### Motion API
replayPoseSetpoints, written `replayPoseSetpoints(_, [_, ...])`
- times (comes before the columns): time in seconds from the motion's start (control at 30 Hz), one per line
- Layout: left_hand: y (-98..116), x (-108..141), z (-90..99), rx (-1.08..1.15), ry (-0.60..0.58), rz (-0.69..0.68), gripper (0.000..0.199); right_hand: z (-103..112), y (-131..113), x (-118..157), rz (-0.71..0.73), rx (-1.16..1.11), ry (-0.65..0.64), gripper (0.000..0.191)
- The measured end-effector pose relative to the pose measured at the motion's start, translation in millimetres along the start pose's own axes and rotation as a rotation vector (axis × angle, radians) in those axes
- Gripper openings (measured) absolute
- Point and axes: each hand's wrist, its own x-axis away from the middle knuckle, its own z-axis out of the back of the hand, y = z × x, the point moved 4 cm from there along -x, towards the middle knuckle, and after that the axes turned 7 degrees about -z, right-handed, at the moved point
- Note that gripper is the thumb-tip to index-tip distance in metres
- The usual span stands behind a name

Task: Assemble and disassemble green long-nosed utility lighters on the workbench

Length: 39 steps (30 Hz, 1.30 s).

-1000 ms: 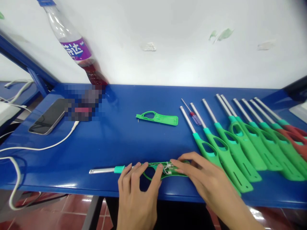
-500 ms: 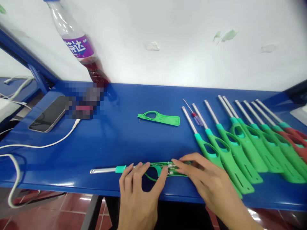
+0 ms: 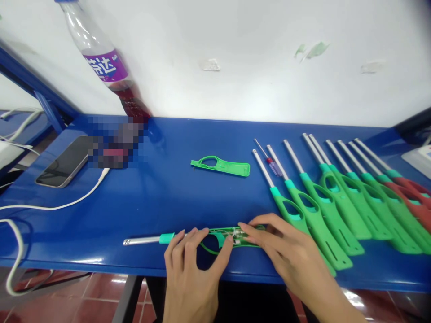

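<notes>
An opened green lighter [image 3: 212, 231] lies near the table's front edge, its metal tube pointing left and its inner parts showing. My left hand [image 3: 195, 264] grips its middle, with the thumb near the trigger and the inner parts. The fingers of my right hand [image 3: 286, 246] are closed on the handle end and the parts inside it, which they partly cover. Farther back lies a separate green half shell [image 3: 222, 166], hollow side up, with a tiny screw [image 3: 194, 169] near its left tip.
Several assembled green lighters [image 3: 323, 224] and some red ones [image 3: 411, 197] lie in a row at the right, beside a screwdriver [image 3: 272, 165]. At the left are a phone [image 3: 65, 161], a white cable [image 3: 67, 205] and a bottle [image 3: 107, 67].
The whole view has shifted slightly, so the things appear a little farther left. Both hands keep nearly the same hold on the opened lighter.
</notes>
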Motion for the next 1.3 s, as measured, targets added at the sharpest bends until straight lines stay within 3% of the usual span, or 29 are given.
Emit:
replayPoseSetpoints(0.2, [2, -1, -0.9, 0.026, 0.026, 0.024, 0.060, -4, 5, 3, -0.055, 0.022, -0.036, 0.039])
replayPoseSetpoints(0.43, [2, -1, -4.4, 0.072, 0.107, 0.061, 0.056, 10, -8, -5, 0.073, 0.373, -0.024, 0.035])
replayPoseSetpoints(0.63, [2, 0, -5.5, 0.070, 0.156, 0.061, 0.052, 22, -13, -55, 0.222, 0.597, -0.001, 0.044])
replayPoseSetpoints(0.8, [2, 3, -7.2, 0.066, 0.174, 0.065, 0.053, 6, 0, -109, 0.293, 0.642, -0.058, 0.051])
replayPoseSetpoints(0.93, [2, 5, -10.0, 0.063, 0.184, 0.063, 0.056, -7, 9, -128, 0.305, 0.643, -0.135, 0.051])
replayPoseSetpoints(1.1, [0, 9, -3.2, 0.168, 0.232, 0.072, 0.056, 14, 9, -114, 0.229, 0.523, -0.113, 0.056])
replayPoseSetpoints(1.2, [-10, 12, 15.6, 0.349, 0.324, 0.072, 0.053, 38, 5, -92, 0.160, 0.396, -0.085, 0.048])
replayPoseSetpoints(1.3, [-25, 11, 38.5, 0.350, 0.399, 0.099, 0.048, 51, -1, -64, 0.103, 0.290, -0.075, 0.040])
